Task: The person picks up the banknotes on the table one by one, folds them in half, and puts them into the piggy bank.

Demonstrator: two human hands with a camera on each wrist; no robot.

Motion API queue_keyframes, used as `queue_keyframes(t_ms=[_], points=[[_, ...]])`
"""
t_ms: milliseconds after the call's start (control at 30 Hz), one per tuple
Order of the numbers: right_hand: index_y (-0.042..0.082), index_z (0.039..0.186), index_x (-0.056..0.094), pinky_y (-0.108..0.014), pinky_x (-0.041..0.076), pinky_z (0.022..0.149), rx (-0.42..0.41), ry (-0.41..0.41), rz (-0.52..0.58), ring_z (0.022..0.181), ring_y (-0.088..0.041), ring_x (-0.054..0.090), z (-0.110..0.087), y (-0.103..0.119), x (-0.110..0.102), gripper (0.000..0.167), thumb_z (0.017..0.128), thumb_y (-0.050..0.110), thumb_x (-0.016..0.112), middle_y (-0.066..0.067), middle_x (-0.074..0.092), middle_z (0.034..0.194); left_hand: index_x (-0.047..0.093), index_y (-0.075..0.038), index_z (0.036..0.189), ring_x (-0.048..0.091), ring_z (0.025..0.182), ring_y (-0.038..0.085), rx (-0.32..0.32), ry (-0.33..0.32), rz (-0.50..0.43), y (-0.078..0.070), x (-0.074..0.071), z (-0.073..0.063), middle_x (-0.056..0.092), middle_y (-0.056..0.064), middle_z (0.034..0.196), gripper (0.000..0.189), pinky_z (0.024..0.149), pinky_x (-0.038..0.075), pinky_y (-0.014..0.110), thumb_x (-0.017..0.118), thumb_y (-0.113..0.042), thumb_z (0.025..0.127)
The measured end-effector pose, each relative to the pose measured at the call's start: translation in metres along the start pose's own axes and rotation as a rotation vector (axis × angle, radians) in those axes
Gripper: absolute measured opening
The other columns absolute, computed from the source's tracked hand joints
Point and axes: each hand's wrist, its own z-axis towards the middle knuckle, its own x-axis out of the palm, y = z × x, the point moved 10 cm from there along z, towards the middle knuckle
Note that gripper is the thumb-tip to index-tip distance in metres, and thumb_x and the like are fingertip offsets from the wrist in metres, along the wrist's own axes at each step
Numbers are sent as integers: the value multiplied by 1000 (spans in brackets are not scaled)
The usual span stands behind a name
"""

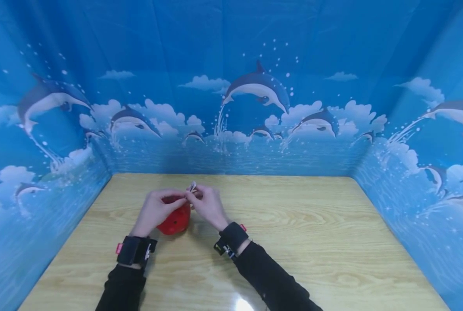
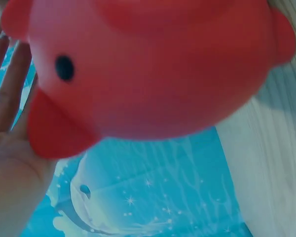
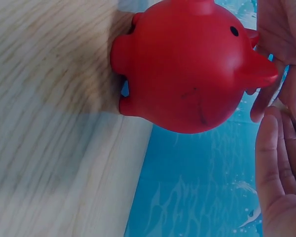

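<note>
A red piggy bank (image 1: 175, 220) with black eyes stands upright on the table, its side with a dark smudge filling much of the right wrist view. My left hand (image 1: 158, 211) arches over its top, thumb and fingertips drawn together beside the right fingertips. In the left wrist view its fingers pass behind the pig's ear (image 2: 59, 126). From the other side my right hand (image 1: 209, 207) pinches a small thin grey-and-white piece (image 1: 192, 186), which pokes up above the fingers. The left fingertips meet at its lower edge; the fingers hide most of it.
The light wood table (image 1: 293, 233) stretches out to the right of the hands. Blue dolphin-print cloth (image 1: 231, 151) walls it at the back and both sides. Black bands (image 1: 132, 250) circle both wrists below dark sleeves.
</note>
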Motion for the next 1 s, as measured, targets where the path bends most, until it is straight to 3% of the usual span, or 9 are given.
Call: queue_keyframes(t_ms=[167,367,533,733,1000], points=[[8,100,71,-25,58,60,23,8,-46,77,-11,72,1,-2,5,14,96,19,63,-10,76,92,75,-21,113,66,107,23,-52,78,-2,11,-1,-1,73,2,112,30,91,54,49,76,-32,86],[13,98,71,-14,50,59,-21,9,-150,83,-2,70,4,2,11,16,97,26,62,-4,77,92,73,-19,118,59,120,29,-93,143,35,19,-7,-4,67,6,126,33,98,49,54,75,-29,87],[13,98,71,-14,46,55,4,19,-165,78,2,66,6,-1,17,17,97,27,62,-3,77,92,72,-19,119,56,122,31,-121,165,25,27,-9,-3,65,8,129,33,98,49,54,75,-27,87],[15,98,71,-15,44,54,14,12,-217,82,0,68,9,-2,22,16,97,28,61,-2,77,92,72,-17,118,56,122,30,-105,179,-13,35,-12,-3,65,7,129,35,101,45,56,77,-28,85],[14,100,70,-17,39,48,27,26,-173,70,3,61,9,-4,26,17,98,27,60,-2,76,90,64,-18,130,48,129,34,-199,224,-79,61,-13,-11,56,10,141,56,102,45,56,77,-44,82]])
